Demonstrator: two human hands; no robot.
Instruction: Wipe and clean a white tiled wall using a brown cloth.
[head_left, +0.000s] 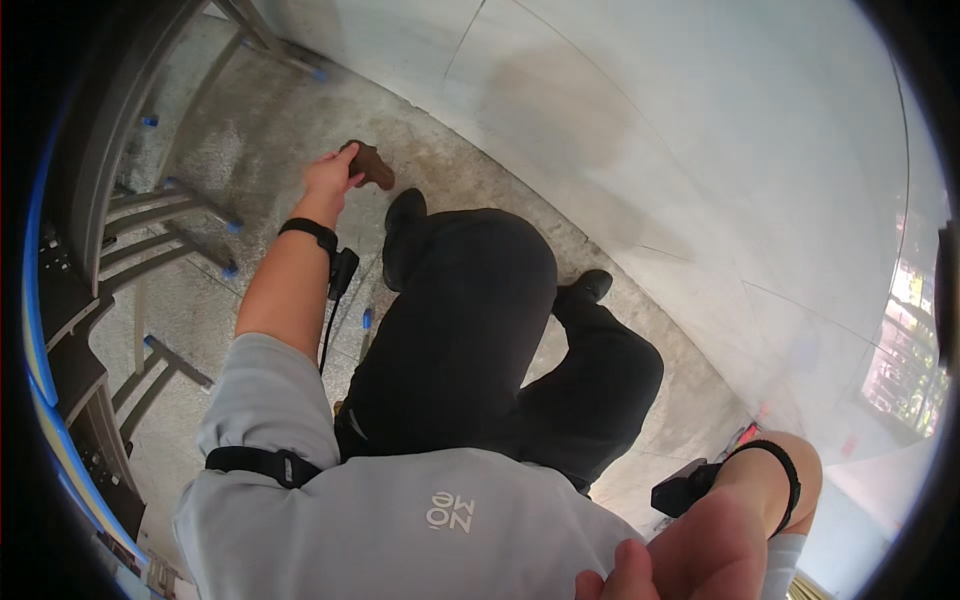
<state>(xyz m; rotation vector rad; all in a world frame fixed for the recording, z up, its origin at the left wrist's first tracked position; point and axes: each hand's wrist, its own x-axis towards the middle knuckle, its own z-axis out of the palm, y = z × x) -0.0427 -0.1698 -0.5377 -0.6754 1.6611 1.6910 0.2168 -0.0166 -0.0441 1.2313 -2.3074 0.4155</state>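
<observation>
My left hand (330, 176) reaches out low over the floor and grips a brown cloth (371, 166) between thumb and fingers. The cloth lies close to the toe of a black shoe (405, 210). My right hand (675, 551) is raised near my chest at the bottom right, its palm partly in view and several fingertips cut off by the picture's edge. Nothing shows in the visible part of that hand. A black band with a small device (343, 271) and a cable sits at my left wrist; another black device (682, 487) is strapped to my right arm.
A pale tiled wall (600, 135) with brownish stains runs diagonally along the right, meeting the worn grey floor (292, 112). At left stand desks or chairs with metal legs (150, 210) and blue foot caps. Something red (746, 435) lies beside the wall at lower right.
</observation>
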